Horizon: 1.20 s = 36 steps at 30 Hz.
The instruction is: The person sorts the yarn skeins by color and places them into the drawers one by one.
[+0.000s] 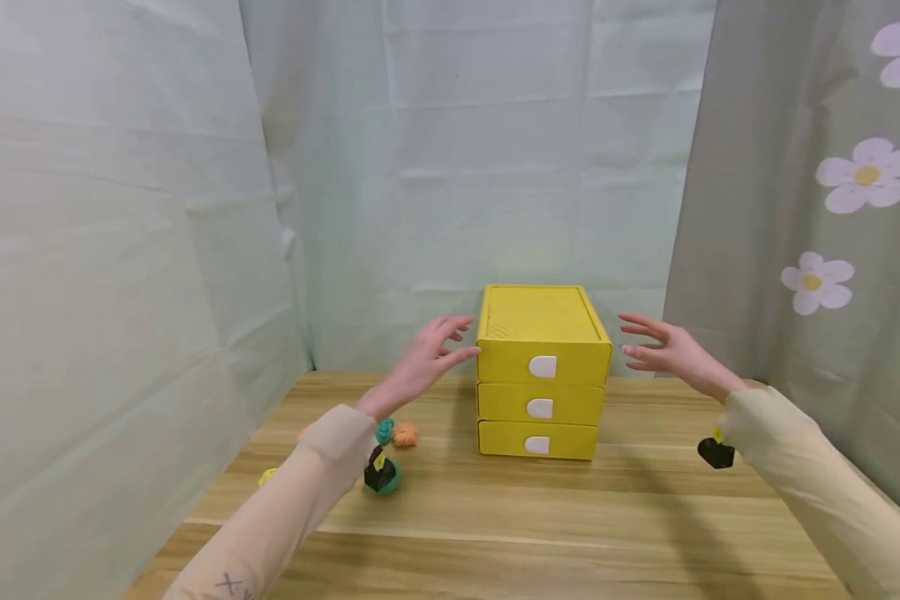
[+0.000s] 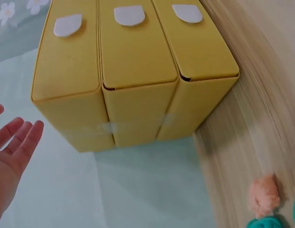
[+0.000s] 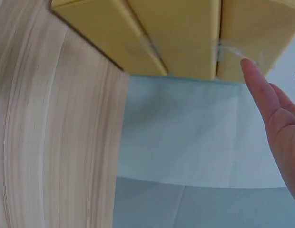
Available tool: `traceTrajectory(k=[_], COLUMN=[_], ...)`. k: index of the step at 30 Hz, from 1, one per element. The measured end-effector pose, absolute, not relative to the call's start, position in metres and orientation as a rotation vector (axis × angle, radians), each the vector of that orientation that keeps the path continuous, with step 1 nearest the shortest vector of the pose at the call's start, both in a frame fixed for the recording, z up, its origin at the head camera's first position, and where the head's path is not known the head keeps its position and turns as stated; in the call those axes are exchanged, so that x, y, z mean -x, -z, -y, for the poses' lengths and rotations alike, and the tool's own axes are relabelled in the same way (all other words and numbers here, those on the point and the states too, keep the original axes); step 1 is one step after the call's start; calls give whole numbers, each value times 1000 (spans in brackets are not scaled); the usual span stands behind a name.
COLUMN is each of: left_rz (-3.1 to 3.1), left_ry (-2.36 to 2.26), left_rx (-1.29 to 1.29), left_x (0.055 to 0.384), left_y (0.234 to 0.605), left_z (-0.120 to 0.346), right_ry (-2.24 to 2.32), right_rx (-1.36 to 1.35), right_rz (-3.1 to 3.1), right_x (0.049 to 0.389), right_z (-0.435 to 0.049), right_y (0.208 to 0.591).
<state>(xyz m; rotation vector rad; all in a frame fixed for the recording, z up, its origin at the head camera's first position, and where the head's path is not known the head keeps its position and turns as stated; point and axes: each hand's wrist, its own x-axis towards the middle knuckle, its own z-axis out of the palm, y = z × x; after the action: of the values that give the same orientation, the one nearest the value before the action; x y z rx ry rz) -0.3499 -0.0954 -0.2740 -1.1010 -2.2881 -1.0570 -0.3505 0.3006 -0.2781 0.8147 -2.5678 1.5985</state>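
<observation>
Head view, cabinet: one yellow plastic three-drawer cabinet (image 1: 510,367) stands upright near the back of the wood-grain table (image 1: 570,525), its three drawers shut, with three white rounded tabs (image 1: 542,367), one per drawer.
Head view, left hand: the left hand (image 1: 423,362), fingers loosely bent and holding nothing, is at the cabinet's upper left edge; whether the thumb touches it, I cannot tell.
Head view, right hand: the right hand (image 1: 678,357), empty with relaxed fingers, hovers just beside the cabinet's other side, apart from it.
Head view, small pieces: five show at left: two orange, fluffy lumps (image 1: 405,435), two teal-green, rounded lumps (image 1: 385,430) and one yellow bit (image 1: 267,477); the left beige sleeve (image 1: 300,492) and black wrist piece (image 1: 379,472) partly block them.
Head view, cloth: three white flowers (image 1: 867,175) on the grey curtain (image 1: 742,192).
Left wrist view: three drawer fronts, three tabs; one orange lump, two green ones, cut off by the frame.
Right wrist view: cabinet side above, one hand, fingers extended.
</observation>
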Motion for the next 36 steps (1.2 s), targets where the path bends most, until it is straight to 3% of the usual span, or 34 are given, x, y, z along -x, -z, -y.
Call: traceTrajectory(k=[18, 28, 36], left_rz=[2165, 2165, 2189], left_ry=[1232, 1320, 1316], left_rx=[1305, 1277, 1229], left_x=[344, 313, 337], left_y=[276, 268, 293], left_z=[61, 42, 31], right_ry=[-1749, -1682, -1731], right_rx=[-854, -800, -784], right_rz=[2483, 2570, 2631], right_x=[356, 355, 354], right_z=[-280, -276, -273], right_y=[273, 269, 264])
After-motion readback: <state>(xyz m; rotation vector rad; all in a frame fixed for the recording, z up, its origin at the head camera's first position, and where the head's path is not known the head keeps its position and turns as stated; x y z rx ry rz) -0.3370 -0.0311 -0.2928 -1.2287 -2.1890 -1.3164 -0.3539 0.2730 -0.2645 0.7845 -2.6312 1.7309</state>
